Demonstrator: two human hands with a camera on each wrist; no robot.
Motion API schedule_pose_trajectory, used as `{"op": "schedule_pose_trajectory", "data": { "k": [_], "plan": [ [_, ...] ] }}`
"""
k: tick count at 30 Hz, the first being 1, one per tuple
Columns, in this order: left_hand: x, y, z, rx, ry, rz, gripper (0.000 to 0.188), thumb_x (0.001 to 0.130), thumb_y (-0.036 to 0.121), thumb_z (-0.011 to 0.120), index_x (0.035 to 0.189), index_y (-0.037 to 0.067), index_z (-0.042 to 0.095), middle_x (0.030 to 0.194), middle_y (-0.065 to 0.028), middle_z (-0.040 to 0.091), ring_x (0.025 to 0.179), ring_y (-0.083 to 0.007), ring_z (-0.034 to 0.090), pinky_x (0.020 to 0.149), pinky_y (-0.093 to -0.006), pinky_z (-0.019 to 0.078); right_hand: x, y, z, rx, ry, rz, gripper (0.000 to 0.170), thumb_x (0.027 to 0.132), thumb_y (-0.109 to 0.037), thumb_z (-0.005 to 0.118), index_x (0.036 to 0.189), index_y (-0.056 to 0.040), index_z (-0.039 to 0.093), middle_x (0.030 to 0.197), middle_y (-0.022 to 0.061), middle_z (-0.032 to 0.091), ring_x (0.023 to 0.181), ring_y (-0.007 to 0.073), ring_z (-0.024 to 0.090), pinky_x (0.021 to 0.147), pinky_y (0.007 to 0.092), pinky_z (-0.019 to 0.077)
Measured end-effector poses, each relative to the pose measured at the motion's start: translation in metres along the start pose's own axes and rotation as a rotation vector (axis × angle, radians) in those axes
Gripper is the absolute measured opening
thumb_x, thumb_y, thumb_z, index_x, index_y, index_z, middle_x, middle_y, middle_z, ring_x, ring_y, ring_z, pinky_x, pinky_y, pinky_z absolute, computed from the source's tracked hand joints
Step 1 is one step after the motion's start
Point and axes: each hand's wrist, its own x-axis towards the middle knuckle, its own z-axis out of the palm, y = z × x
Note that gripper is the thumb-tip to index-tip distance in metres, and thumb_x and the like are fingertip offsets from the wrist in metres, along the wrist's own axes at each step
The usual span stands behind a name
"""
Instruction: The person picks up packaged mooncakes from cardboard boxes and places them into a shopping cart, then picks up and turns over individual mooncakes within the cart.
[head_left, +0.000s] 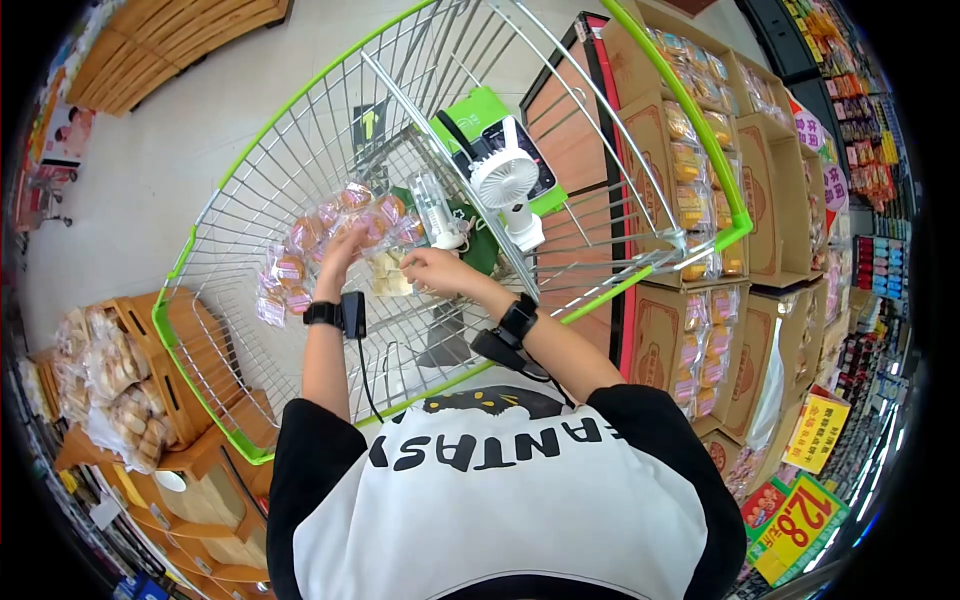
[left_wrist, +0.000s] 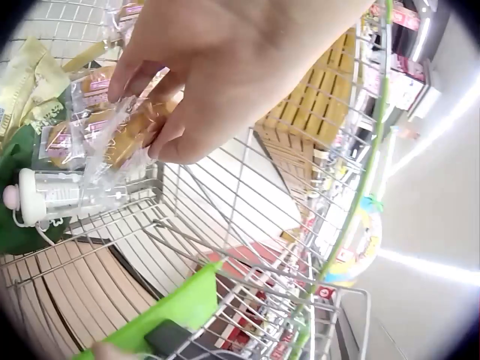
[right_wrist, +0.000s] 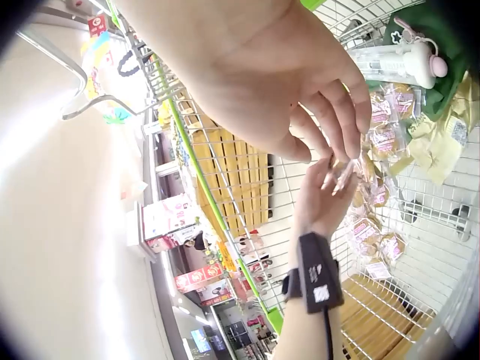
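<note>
My left hand (head_left: 343, 255) reaches into the cart among small cakes in clear wrappers. In the left wrist view its thumb and fingers pinch the plastic of a wrapped cake (left_wrist: 124, 142). More wrapped cakes (head_left: 290, 268) lie beside that hand on the cart floor. My right hand (head_left: 440, 272) hovers close by with loosely bent fingers and nothing visible in them. Pale yellow packets (head_left: 390, 278) lie between the two hands. A clear bottle (head_left: 432, 205) with a white cap rests just beyond the right hand, on a dark green bag (head_left: 484, 248).
The cart's green-edged wire rim (head_left: 245, 130) surrounds both hands. A white handheld fan (head_left: 505, 180) and a phone (head_left: 541, 178) sit at the child-seat end. Cartons of packaged cakes (head_left: 690, 165) stand at right, and bagged bread (head_left: 125, 385) on a wooden shelf at left.
</note>
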Motion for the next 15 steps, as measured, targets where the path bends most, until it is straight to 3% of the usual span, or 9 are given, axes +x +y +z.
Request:
{"op": "schedule_pose_trajectory", "data": {
  "k": [3,6,9,10,12,15],
  "plan": [
    [-0.037,0.012,-0.007,0.009,0.076,0.204,0.029,0.081,0.019,0.053,0.107,0.006,0.057,0.096,0.0,0.058,0.083,-0.0084,0.051,0.07,-0.0204,0.0395,0.004,0.005,0.0,-0.079,-0.018,0.006,0.026,0.076,-0.018,0.054,0.096,-0.001,0.055,0.075,0.0049,0.059,0.063,0.0103,0.057,0.055,0.0239,0.0439],
    [-0.088,0.035,-0.004,-0.01,0.182,0.282,0.026,0.081,0.018,0.055,0.104,0.006,0.059,0.093,-0.0002,0.058,0.079,-0.0082,0.051,0.068,-0.0194,0.0386,-0.001,0.0,0.004,0.0,-0.088,-0.038,0.029,0.077,-0.019,0.053,0.099,-0.0006,0.055,0.079,0.0068,0.06,0.065,0.0114,0.058,0.057,0.0247,0.0447],
    [-0.138,0.057,-0.001,0.182,0.252,0.449,0.02,0.078,0.011,0.058,0.095,0.003,0.062,0.086,-0.0015,0.058,0.076,-0.0085,0.052,0.067,-0.0199,0.0394,-0.025,-0.02,0.015,-0.232,-0.099,-0.26,0.034,0.078,-0.022,0.053,0.102,0.0016,0.054,0.081,0.0096,0.06,0.066,0.0138,0.058,0.06,0.0253,0.045],
    [-0.154,0.064,0.003,0.189,0.249,0.457,0.02,0.078,0.011,0.058,0.095,0.003,0.062,0.086,-0.0015,0.058,0.076,-0.0085,0.052,0.067,-0.0199,0.0394,-0.036,-0.029,0.017,-0.23,-0.092,-0.268,0.034,0.078,-0.022,0.053,0.102,0.0016,0.054,0.081,0.0096,0.06,0.066,0.0138,0.058,0.06,0.0253,0.045],
    [-0.184,0.078,0.011,0.19,0.178,0.637,0.017,0.077,0.004,0.057,0.092,0.001,0.063,0.086,-0.0023,0.057,0.078,-0.0091,0.052,0.069,-0.0206,0.039,-0.057,-0.042,0.02,-0.215,-0.205,-0.285,0.036,0.078,-0.023,0.053,0.103,0.003,0.053,0.081,0.0099,0.06,0.068,0.0143,0.059,0.061,0.0256,0.045],
    [-0.215,0.09,0.027,0.147,0.116,0.681,0.018,0.075,-0.001,0.056,0.092,0.0,0.062,0.088,-0.003,0.056,0.08,-0.0092,0.051,0.07,-0.0211,0.0391,-0.095,-0.056,0.015,-0.168,-0.214,-0.335,0.038,0.079,-0.024,0.053,0.106,0.0029,0.051,0.082,0.01,0.06,0.071,0.0144,0.059,0.063,0.0257,0.0449]
  ]
}}
